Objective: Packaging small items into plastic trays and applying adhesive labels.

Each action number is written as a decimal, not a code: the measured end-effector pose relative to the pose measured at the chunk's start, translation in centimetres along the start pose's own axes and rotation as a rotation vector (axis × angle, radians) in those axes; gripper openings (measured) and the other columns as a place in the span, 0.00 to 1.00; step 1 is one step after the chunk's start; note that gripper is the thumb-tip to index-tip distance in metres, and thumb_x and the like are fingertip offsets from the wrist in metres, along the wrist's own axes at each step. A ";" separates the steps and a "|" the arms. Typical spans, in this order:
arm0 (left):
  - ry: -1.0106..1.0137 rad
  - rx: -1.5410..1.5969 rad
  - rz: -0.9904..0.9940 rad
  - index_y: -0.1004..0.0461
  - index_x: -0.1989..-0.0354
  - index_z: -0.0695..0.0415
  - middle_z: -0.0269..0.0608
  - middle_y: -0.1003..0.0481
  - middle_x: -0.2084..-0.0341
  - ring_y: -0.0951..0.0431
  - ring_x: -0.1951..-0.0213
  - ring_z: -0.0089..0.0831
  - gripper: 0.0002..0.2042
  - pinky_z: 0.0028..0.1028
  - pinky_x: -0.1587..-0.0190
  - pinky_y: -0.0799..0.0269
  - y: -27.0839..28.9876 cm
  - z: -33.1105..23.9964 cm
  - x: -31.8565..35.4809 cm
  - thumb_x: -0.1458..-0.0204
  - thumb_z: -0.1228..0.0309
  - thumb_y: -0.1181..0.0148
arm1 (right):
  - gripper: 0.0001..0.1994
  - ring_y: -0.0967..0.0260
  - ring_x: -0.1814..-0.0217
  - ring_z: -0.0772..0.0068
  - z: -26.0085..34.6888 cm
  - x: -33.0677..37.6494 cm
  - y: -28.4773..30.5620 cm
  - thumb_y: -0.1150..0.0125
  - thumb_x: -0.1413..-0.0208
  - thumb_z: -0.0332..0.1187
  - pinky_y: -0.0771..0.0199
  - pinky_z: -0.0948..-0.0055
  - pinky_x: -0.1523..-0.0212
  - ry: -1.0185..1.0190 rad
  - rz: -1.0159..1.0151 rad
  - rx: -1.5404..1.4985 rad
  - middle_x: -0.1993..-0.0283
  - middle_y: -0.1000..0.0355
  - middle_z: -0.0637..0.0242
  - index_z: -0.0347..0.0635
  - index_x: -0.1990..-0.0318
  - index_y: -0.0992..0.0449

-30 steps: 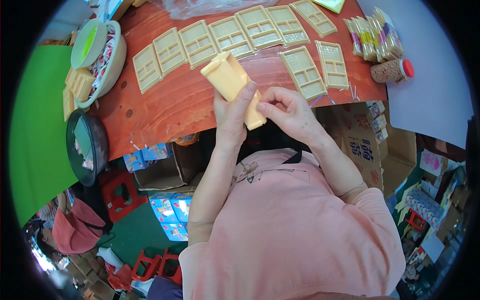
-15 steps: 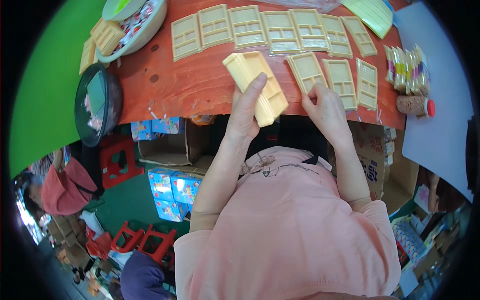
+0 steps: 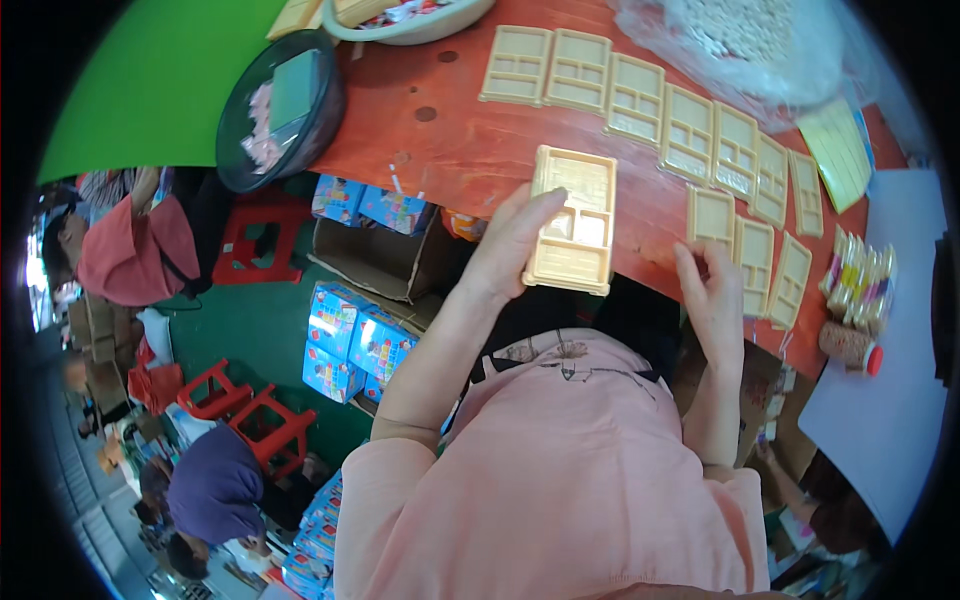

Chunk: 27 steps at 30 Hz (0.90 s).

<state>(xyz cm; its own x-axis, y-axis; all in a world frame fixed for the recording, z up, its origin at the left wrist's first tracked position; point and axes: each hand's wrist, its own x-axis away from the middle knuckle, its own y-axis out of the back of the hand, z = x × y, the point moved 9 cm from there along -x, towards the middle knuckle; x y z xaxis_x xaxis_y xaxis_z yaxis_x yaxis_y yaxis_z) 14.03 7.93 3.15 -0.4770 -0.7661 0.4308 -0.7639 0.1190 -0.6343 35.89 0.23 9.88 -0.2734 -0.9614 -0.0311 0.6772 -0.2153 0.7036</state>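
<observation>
My left hand (image 3: 508, 248) grips a small stack of tan plastic compartment trays (image 3: 575, 222) by its left side, just above the near edge of the red-brown wooden table (image 3: 450, 150). My right hand (image 3: 714, 300) reaches to the table's edge, its fingertips resting on the near end of a single tan tray (image 3: 711, 214) lying flat there. Two more trays (image 3: 770, 268) lie to its right. A long row of matching trays (image 3: 635, 98) runs side by side across the table farther back.
A black round bowl (image 3: 280, 105) and a pale basin (image 3: 410, 20) stand at the table's left end. A clear plastic bag (image 3: 745, 40), bundled packets (image 3: 860, 280) and a red-capped roll (image 3: 850, 346) lie right. Blue boxes (image 3: 350, 340) and red stools (image 3: 245, 410) crowd the floor.
The stack has come lower in my left hand and now lies level near the table edge. My right hand has left the stack and gone right, onto a single tray lying on the table.
</observation>
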 end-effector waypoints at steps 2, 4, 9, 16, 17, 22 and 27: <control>-0.146 -0.146 -0.123 0.33 0.43 0.64 0.42 0.24 0.54 0.20 0.54 0.28 0.19 0.31 0.52 0.22 2.9 -3.8 -0.1 0.38 0.66 0.45 | 0.10 0.38 0.74 0.76 1.0 0.2 -1.1 0.38 0.38 0.33 0.35 0.73 0.71 0.029 0.035 -0.068 0.76 0.33 0.63 0.34 0.66 0.26; -0.310 -0.170 -0.249 0.31 0.45 0.65 0.42 0.23 0.55 0.19 0.56 0.29 0.17 0.30 0.54 0.21 5.5 -8.4 0.4 0.37 0.65 0.44 | 0.10 0.37 0.74 0.74 1.8 0.5 -2.9 0.38 0.38 0.32 0.35 0.72 0.70 0.062 0.187 -0.043 0.76 0.33 0.62 0.34 0.67 0.27; -0.659 -0.398 -0.473 0.28 0.48 0.66 0.41 0.21 0.59 0.20 0.60 0.24 0.16 0.24 0.59 0.23 9.8 -20.0 1.5 0.42 0.72 0.36 | 0.09 0.35 0.75 0.67 2.4 1.2 -4.5 0.37 0.41 0.30 0.34 0.69 0.70 0.154 0.281 -0.088 0.76 0.34 0.59 0.33 0.68 0.27; -0.999 -0.309 -0.719 0.27 0.52 0.72 0.48 0.21 0.62 0.19 0.65 0.29 0.19 0.27 0.62 0.23 19.7 -34.5 2.2 0.41 0.65 0.39 | 0.09 0.34 0.74 0.64 4.0 1.1 -4.4 0.37 0.41 0.29 0.34 0.68 0.71 0.179 0.297 -0.117 0.74 0.32 0.57 0.32 0.68 0.28; -1.000 -0.307 -0.705 0.27 0.52 0.72 0.48 0.21 0.62 0.19 0.65 0.29 0.19 0.27 0.62 0.23 20.4 -35.5 1.8 0.41 0.65 0.39 | 0.09 0.34 0.74 0.62 3.9 1.0 -4.5 0.37 0.41 0.29 0.34 0.66 0.72 0.155 0.308 -0.119 0.74 0.32 0.56 0.32 0.68 0.28; -0.638 -0.697 -0.903 0.25 0.55 0.76 0.52 0.20 0.62 0.19 0.65 0.35 0.25 0.32 0.62 0.24 25.9 -37.4 -0.4 0.43 0.58 0.38 | 0.09 0.32 0.73 0.59 3.6 0.9 -4.6 0.36 0.42 0.30 0.33 0.64 0.72 0.173 0.322 -0.077 0.73 0.32 0.55 0.33 0.68 0.28; -0.643 -1.197 -0.971 0.19 0.59 0.68 0.45 0.18 0.68 0.19 0.67 0.30 0.21 0.29 0.61 0.26 25.1 -39.0 -1.1 0.46 0.57 0.36 | 0.09 0.30 0.67 0.48 4.1 0.8 -4.3 0.36 0.43 0.32 0.30 0.57 0.66 0.187 0.351 -0.054 0.70 0.30 0.54 0.35 0.68 0.27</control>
<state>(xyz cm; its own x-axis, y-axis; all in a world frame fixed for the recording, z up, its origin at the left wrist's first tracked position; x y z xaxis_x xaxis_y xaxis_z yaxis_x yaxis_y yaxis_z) -21.51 36.41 11.81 0.3538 -0.9207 -0.1649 -0.6726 -0.3729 0.6392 29.94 1.09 9.76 0.1066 -0.9917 0.0721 0.7438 0.1277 0.6561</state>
